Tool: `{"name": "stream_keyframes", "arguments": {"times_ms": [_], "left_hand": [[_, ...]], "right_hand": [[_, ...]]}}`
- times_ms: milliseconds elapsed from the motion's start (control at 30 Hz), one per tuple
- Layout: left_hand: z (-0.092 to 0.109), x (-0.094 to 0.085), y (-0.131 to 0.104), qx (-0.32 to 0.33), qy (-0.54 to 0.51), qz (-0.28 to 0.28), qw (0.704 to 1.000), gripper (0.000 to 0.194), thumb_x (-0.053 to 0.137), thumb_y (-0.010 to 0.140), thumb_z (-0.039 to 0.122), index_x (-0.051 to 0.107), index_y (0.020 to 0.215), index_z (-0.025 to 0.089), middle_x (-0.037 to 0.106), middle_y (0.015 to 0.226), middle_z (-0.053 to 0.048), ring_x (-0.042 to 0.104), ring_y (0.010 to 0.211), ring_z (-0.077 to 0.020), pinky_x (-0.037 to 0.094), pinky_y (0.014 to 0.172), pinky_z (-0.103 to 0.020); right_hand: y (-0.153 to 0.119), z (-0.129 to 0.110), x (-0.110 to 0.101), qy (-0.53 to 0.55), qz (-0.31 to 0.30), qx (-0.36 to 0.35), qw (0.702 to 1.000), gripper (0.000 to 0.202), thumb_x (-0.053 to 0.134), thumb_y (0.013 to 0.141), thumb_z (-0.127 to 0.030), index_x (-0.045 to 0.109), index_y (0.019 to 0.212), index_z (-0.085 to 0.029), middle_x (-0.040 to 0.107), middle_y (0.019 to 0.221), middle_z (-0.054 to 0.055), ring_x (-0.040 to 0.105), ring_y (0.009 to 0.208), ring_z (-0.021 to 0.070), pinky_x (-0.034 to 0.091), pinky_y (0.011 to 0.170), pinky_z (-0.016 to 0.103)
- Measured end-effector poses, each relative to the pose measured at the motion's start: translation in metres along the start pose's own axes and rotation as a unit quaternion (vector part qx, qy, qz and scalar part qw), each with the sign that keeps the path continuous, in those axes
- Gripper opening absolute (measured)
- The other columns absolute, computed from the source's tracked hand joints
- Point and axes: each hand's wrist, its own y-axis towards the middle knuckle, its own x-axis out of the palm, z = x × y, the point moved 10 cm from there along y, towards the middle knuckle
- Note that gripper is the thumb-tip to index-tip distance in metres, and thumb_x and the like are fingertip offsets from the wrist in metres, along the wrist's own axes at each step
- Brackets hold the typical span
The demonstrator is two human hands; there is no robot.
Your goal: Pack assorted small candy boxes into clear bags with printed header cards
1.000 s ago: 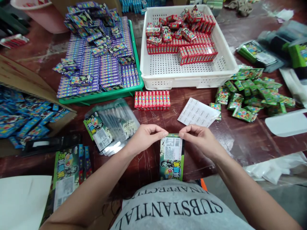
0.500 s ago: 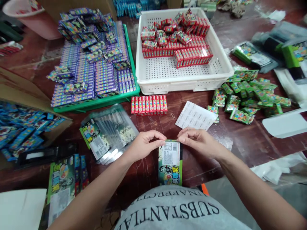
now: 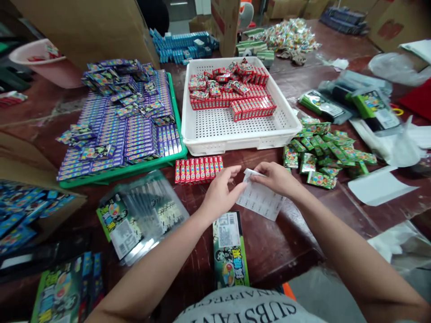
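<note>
My right hand (image 3: 276, 180) pinches the upper edge of a white sheet of small printed stickers (image 3: 261, 202), which tilts up off the table. My left hand (image 3: 220, 192) is at the sheet's left corner, thumb and fingers apart; whether the thumb touches the paper I cannot tell. Below the hands, flat on the table by my shirt, lies a green and black printed pouch (image 3: 230, 255) with a white barcode label. A row of small red boxes (image 3: 198, 169) stands just beyond my left hand. Left of my forearm, clear-edged pouches (image 3: 144, 215) lie fanned out.
A white perforated crate (image 3: 218, 140) holds red boxes. Beside it, a green tray (image 3: 175, 116) is stacked with purple boxes (image 3: 138, 139). Small green packets (image 3: 328, 150) lie heaped at right. A cardboard carton (image 3: 76, 204) with blue packets stands at left.
Both hands have left the pouch's top edge. My right hand has taken hold of the sticker sheet and brought it nearer; my left hand has opened. The camera view has tilted up.
</note>
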Motion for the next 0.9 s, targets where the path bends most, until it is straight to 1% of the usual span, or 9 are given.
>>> {"name": "stream_keyframes", "arguments": {"times_ms": [67,200,400,533,600,700,767,833,900], "left_hand": [[-0.008,0.011,0.012,-0.019,-0.077,-0.011,0.997,0.047,0.073,0.087,0.027,0.059,0.131,0.02,0.066,0.128,-0.012,0.064,0.115,-0.024,0.053,0.096,-0.041],[-0.009,0.031,0.021,-0.028,-0.142,-0.056,0.988,0.016,0.067,0.092,0.028,0.071,0.104,0.017,0.073,0.098,-0.006,0.068,0.091,-0.0181,0.053,0.084,-0.033],[-0.018,0.026,0.021,-0.084,-0.123,-0.015,0.989,0.03,0.068,0.091,0.046,0.074,0.089,0.017,0.074,0.088,-0.004,0.066,0.082,-0.0171,0.051,0.075,-0.029],[-0.022,0.025,0.021,-0.094,-0.119,-0.004,0.988,0.031,0.067,0.092,0.048,0.074,0.089,0.018,0.075,0.092,-0.004,0.067,0.086,-0.018,0.052,0.079,-0.03],[-0.024,0.024,0.022,-0.095,-0.12,0.002,0.988,0.03,0.066,0.092,0.047,0.074,0.09,0.018,0.075,0.093,-0.004,0.067,0.087,-0.0183,0.052,0.08,-0.03],[-0.022,0.027,0.023,-0.081,-0.114,-0.005,0.99,0.028,0.065,0.093,0.045,0.073,0.091,0.018,0.075,0.093,-0.004,0.066,0.087,-0.0179,0.051,0.081,-0.029],[-0.021,0.032,0.025,-0.067,-0.11,-0.02,0.991,0.028,0.065,0.093,0.045,0.073,0.092,0.018,0.074,0.093,-0.003,0.066,0.086,-0.0174,0.051,0.08,-0.028],[-0.023,0.036,0.027,-0.074,-0.107,-0.027,0.991,0.032,0.063,0.094,0.048,0.074,0.091,0.018,0.074,0.089,-0.002,0.065,0.082,-0.017,0.05,0.074,-0.027],[-0.03,0.038,0.028,-0.1,-0.109,-0.023,0.989,0.037,0.06,0.095,0.051,0.074,0.089,0.017,0.073,0.084,-0.002,0.064,0.076,-0.0169,0.049,0.069,-0.027]], "right_hand": [[-0.012,-0.016,-0.004,0.05,-0.004,-0.033,0.998,0.021,0.07,0.086,-0.044,0.071,0.081,-0.024,0.075,0.08,0.002,0.065,0.071,0.019,0.045,0.064,0.03],[-0.029,-0.029,-0.017,0.086,0.006,-0.06,0.994,0.023,0.072,0.085,-0.047,0.074,0.078,-0.025,0.074,0.078,0.003,0.065,0.078,0.0217,0.047,0.071,0.033],[-0.036,-0.021,-0.022,0.197,0.015,-0.041,0.979,0.028,0.068,0.089,-0.049,0.073,0.099,-0.023,0.076,0.093,0.004,0.067,0.082,0.0196,0.052,0.072,0.032],[-0.036,-0.014,-0.027,0.235,0.037,-0.04,0.971,0.023,0.067,0.091,-0.045,0.073,0.091,-0.023,0.075,0.09,0.004,0.067,0.083,0.0198,0.054,0.076,0.034],[-0.034,-0.007,-0.035,0.257,0.075,-0.033,0.963,0.021,0.07,0.089,-0.044,0.073,0.09,-0.023,0.075,0.094,0.004,0.068,0.087,0.0207,0.055,0.079,0.035],[-0.028,-0.001,-0.043,0.271,0.107,-0.029,0.956,0.028,0.072,0.087,-0.043,0.073,0.108,-0.025,0.075,0.107,0.005,0.069,0.098,0.0224,0.055,0.087,0.039],[-0.021,-0.005,-0.034,0.279,0.068,-0.042,0.957,0.048,0.072,0.087,-0.041,0.063,0.132,-0.028,0.073,0.112,0.005,0.068,0.102,0.0222,0.055,0.09,0.041],[-0.017,-0.011,-0.026,0.294,0.034,-0.058,0.953,0.064,0.073,0.087,-0.039,0.05,0.146,-0.028,0.073,0.103,0.004,0.069,0.096,0.0206,0.056,0.088,0.04],[-0.017,-0.015,-0.025,0.303,0.043,-0.063,0.95,0.066,0.072,0.087,-0.036,0.047,0.147,-0.026,0.07,0.092,0.001,0.068,0.085,0.0186,0.057,0.083,0.037]]}}
